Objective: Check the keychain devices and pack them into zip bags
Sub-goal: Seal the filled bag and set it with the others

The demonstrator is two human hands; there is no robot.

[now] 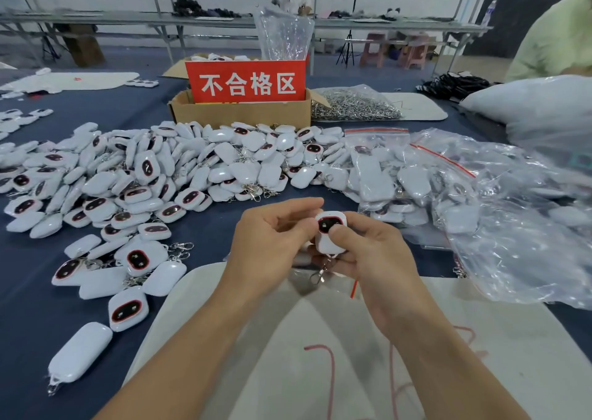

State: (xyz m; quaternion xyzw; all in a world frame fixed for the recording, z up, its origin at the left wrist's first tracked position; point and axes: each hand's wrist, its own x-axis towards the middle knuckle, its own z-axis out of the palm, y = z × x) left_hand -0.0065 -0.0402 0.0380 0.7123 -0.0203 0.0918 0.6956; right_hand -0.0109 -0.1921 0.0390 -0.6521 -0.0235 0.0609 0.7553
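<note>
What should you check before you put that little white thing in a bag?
1. Grip: ok. The left hand and right hand both hold the keychain device, with the right thumb on its front.
2. Screen working: cannot tell. The dark face points up, but its marks are too small to judge.
3. Metal clip attached: ok. It hangs below the device.
4. Zip bag ready: cannot tell. A clear bag lies under the hands, but its mouth is hidden.
5. Place for bad ones: ok. The cardboard box with the red sign stands open behind the pile.
</note>
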